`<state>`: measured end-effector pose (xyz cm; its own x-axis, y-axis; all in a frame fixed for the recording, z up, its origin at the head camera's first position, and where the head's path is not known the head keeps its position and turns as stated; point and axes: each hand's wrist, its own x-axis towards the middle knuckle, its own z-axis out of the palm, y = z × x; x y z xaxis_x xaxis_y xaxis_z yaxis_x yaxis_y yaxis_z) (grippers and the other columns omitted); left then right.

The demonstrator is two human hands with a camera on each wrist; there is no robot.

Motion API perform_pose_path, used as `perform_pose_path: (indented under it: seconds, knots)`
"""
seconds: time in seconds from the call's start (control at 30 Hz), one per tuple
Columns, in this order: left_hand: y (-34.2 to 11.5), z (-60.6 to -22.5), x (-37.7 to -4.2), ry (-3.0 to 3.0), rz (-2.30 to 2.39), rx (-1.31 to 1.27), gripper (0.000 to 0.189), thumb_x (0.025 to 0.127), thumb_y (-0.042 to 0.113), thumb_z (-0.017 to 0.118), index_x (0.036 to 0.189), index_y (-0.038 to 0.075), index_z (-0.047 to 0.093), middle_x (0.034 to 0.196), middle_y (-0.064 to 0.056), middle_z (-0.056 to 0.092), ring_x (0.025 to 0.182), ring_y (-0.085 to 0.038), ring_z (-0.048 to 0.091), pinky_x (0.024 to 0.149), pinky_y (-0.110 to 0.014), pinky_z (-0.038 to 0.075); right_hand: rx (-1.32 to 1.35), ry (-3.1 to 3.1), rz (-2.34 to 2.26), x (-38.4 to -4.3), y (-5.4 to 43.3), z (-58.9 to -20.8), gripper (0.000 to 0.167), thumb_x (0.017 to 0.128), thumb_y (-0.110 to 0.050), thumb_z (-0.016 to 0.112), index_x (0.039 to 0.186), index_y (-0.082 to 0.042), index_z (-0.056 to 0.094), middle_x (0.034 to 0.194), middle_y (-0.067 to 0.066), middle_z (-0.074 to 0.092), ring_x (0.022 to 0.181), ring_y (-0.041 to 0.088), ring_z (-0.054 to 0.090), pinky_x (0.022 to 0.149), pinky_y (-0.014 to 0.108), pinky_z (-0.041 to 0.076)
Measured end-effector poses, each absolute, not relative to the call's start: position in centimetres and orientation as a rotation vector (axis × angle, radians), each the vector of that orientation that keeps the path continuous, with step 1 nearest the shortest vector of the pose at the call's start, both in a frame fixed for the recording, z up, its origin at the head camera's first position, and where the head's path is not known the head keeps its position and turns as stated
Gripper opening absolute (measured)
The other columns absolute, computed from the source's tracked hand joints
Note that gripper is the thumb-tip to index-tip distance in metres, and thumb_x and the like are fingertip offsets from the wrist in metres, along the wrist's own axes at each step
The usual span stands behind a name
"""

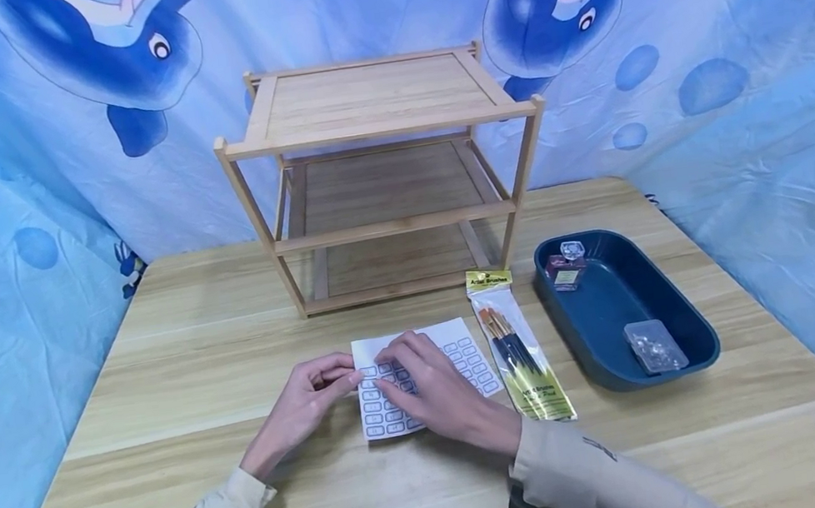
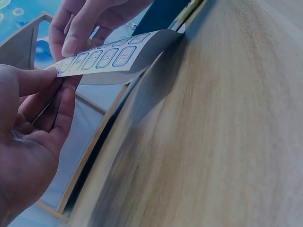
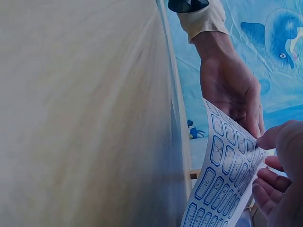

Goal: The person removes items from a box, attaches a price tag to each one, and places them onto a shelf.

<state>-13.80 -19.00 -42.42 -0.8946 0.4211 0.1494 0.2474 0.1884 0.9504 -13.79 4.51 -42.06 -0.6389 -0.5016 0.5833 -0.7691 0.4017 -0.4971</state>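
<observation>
A white sheet of sticker labels (image 1: 384, 420), printed with rows of blue-bordered boxes, is held above the table and bends in the left wrist view. My left hand (image 1: 312, 395) pinches its left edge, thumb on top and fingers beneath. Over the sheet's upper part, my right hand (image 1: 433, 385) has its thumb and bent fingers at the labels, close to the left fingertips. In the right wrist view, the right thumb (image 3: 272, 137) presses on the sheet's printed face near its edge, and the other fingers curl beside it.
Right of the sheet lies a packet of artist brushes (image 1: 517, 350). Beyond it stands a dark blue basin (image 1: 609, 298) with a small pink bottle (image 1: 565, 271) and a clear plastic box (image 1: 655, 346) inside. A three-tier wooden rack (image 1: 393, 226) stands at the back.
</observation>
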Motion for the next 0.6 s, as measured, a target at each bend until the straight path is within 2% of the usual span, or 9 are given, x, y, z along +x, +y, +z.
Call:
perform_pose_path:
  seconds: [0.6]
  knots:
    - [-18.78, -42.7, -13.63, 2.339, 1.829, 0.663, 0.023, 0.103, 0.005, 0.061, 0.12, -0.007, 0.07, 0.113, -0.018, 0.074, 0.096, -0.015, 0.07, 0.086, -0.03, 0.056, 1.1, -2.296, 1.09, -13.82, 4.09, -42.06, 0.024, 0.093, -0.009, 0.076, 0.113, -0.003, 0.064, 0.109, 0.007, 0.066, 0.102, 0.021, 0.062, 0.092, 0.029, 0.054]
